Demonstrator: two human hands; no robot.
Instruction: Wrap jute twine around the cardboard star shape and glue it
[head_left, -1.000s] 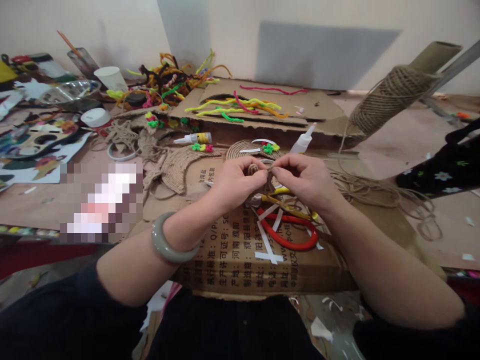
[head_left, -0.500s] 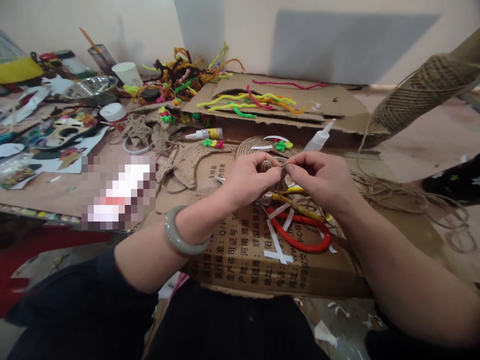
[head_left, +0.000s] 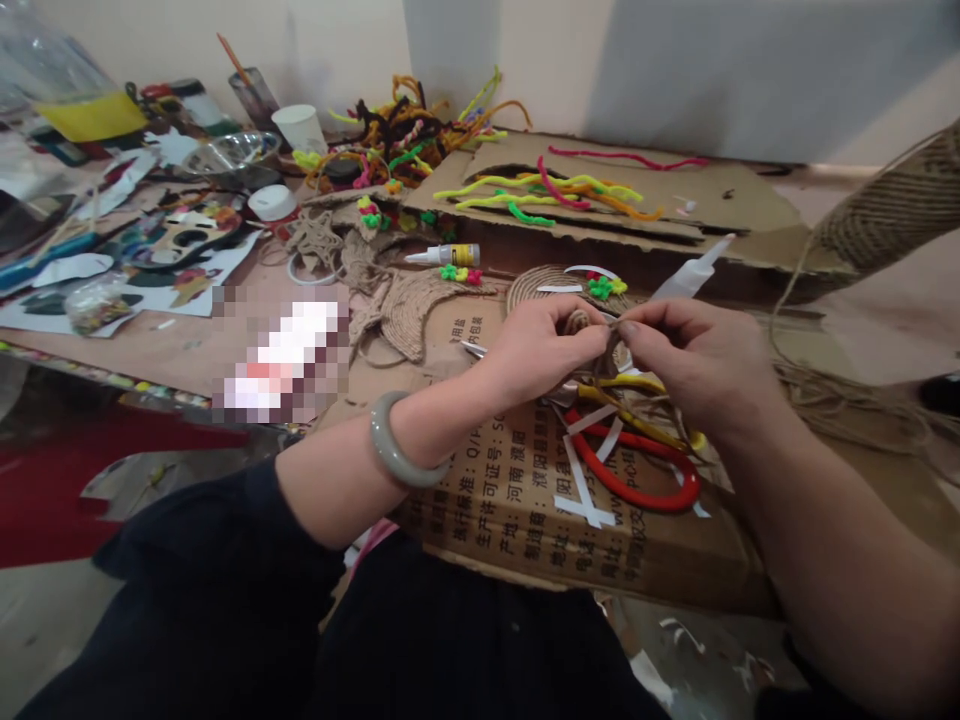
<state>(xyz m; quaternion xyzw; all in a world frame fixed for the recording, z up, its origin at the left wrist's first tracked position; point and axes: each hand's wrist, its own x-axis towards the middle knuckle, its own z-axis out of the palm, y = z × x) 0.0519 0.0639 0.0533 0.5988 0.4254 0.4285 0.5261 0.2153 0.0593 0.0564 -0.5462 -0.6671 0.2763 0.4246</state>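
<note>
My left hand pinches a small rolled bit of jute twine between thumb and fingers. Its wrist wears a grey-green bangle. Close by on the right, my right hand has thumb and forefinger pressed together on the same twine, the fingertips of both hands almost meeting. Below them, scissors with red and yellow handles lie on a printed cardboard box among white paper strips. Behind the hands lies a curved twine-covered piece with small bright flowers.
A white-nozzled glue bottle stands tilted behind my right hand. A small yellow-labelled glue bottle lies farther left, near a twine crescent. Pipe cleaners lie on raised cardboard. A large twine spool leans at right.
The whole view has shifted, so the hands and table things appear farther right. Both hands keep their pinch on the twine, with little change between them.
</note>
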